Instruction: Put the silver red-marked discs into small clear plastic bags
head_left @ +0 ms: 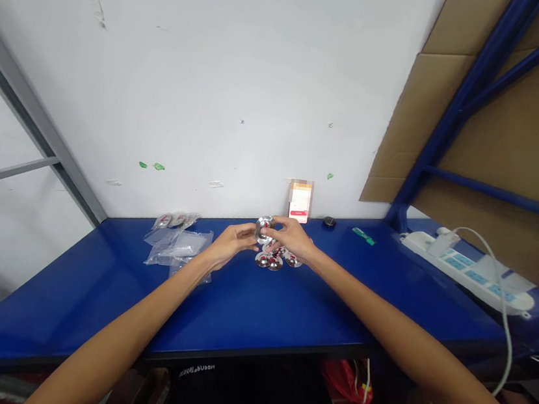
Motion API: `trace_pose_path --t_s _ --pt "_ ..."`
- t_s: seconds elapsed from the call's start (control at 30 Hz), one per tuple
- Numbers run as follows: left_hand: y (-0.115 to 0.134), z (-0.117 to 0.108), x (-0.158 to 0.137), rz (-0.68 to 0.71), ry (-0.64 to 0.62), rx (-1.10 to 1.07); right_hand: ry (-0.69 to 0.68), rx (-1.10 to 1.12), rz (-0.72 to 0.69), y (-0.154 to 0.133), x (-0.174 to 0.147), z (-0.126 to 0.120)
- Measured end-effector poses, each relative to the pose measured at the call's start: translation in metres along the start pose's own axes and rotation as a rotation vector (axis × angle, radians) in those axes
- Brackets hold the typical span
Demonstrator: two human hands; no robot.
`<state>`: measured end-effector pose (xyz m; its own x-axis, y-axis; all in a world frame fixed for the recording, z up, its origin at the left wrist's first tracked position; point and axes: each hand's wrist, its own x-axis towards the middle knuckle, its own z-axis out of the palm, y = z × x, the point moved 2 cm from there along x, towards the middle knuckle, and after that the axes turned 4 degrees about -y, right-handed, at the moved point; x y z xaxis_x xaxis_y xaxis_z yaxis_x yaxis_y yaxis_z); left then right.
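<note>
A shiny round finger cymbal, domed and with a bit of red at its middle, is held up above the table. My right hand pinches it from the right, thumb across its front. From the left, my left hand has its fingertips closed at the cymbal's rim. Below and behind my right hand lies a pile of similar finger cymbals with red parts, partly hidden by that hand. Left of my left hand are clear plastic bags, and several bagged cymbals rest behind them by the wall.
A phone with a lit screen leans against the wall. Right of it on the blue table lie a small black round object and a green piece. A white power strip with a cable sits beside the blue frame.
</note>
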<state>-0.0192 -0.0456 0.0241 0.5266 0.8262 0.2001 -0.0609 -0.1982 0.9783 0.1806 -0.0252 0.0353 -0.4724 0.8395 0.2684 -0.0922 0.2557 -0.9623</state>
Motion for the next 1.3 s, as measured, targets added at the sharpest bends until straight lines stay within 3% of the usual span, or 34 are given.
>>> trace_pose_path --t_s 0.3,0.47,0.6,0.8,0.97,1.13,1.3 --pt "0.000 -0.007 0.004 0.096 0.091 0.384 -0.096 0.001 0.063 -0.004 0.000 -0.007" --pt "0.009 -0.015 0.000 0.212 0.148 0.875 -0.004 -0.020 0.071 0.000 0.008 -0.041" --pt "0.005 -0.016 -0.002 0.126 0.126 1.107 0.036 -0.053 0.118 0.000 0.011 -0.072" --pt "-0.012 -0.007 0.000 0.048 0.081 1.124 -0.109 -0.277 0.066 -0.018 0.007 -0.098" --pt "-0.019 -0.003 0.002 0.056 0.032 0.993 -0.194 -0.529 -0.030 -0.031 0.003 -0.121" --pt "-0.011 -0.009 0.001 0.083 0.083 0.999 -0.308 -0.781 0.039 -0.029 0.001 -0.139" --pt "-0.003 -0.023 -0.001 0.066 0.159 1.087 -0.444 -0.862 0.114 -0.021 -0.001 -0.138"
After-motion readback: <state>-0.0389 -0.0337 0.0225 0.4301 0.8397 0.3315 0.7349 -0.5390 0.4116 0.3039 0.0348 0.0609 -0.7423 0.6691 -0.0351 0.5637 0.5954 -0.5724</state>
